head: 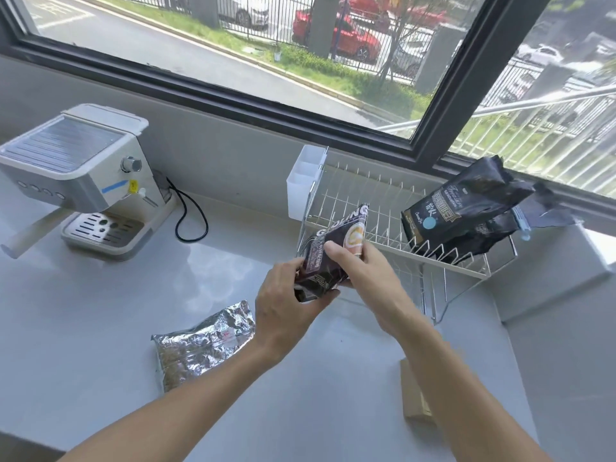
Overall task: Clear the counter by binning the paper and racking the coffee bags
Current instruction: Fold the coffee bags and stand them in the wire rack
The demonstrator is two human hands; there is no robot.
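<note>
Hands, left hand [286, 305] and right hand [363, 265], grip a dark coffee bag [333, 251], hiding its lower half; the forearm covers part of a brown packet [413, 395].

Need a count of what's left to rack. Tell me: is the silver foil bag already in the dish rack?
No, the silver foil bag lies flat on the counter, left of the hands and well clear of the dish rack.
</note>
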